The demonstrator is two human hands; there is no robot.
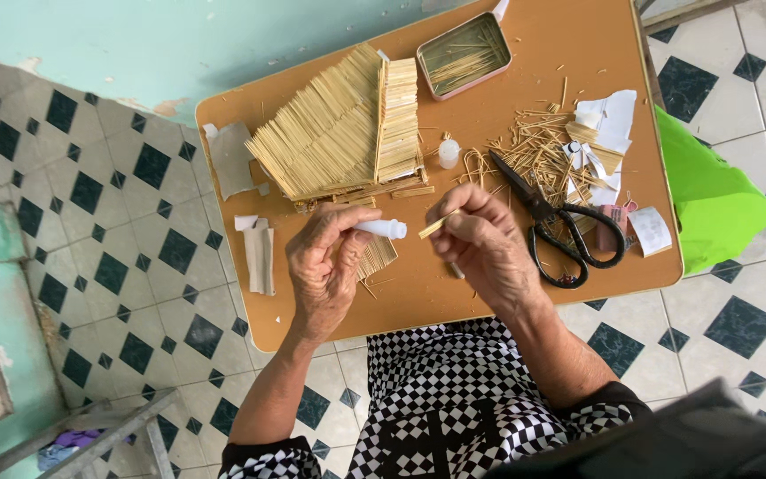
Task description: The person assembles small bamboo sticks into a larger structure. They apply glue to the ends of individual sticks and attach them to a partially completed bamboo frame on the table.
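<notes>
My left hand (323, 266) grips a small white glue tube (383, 229), its nozzle aimed right. My right hand (480, 241) pinches a short pale wooden stick (436, 225), whose end nearly meets the nozzle. Both hands hover over a small brown table (418, 297). Just behind them stands a model roof of glued straw-coloured sticks (343, 133). A fan-shaped piece of glued sticks (377, 255) lies under my left fingers.
Black-handled scissors (553, 223) lie right of my right hand, on a heap of loose sticks (534, 151) and paper scraps (609, 120). A metal tin (465, 53) holds sticks at the back. The white cap (449, 153), folded paper (259, 253) and a green bag (711, 200) are nearby.
</notes>
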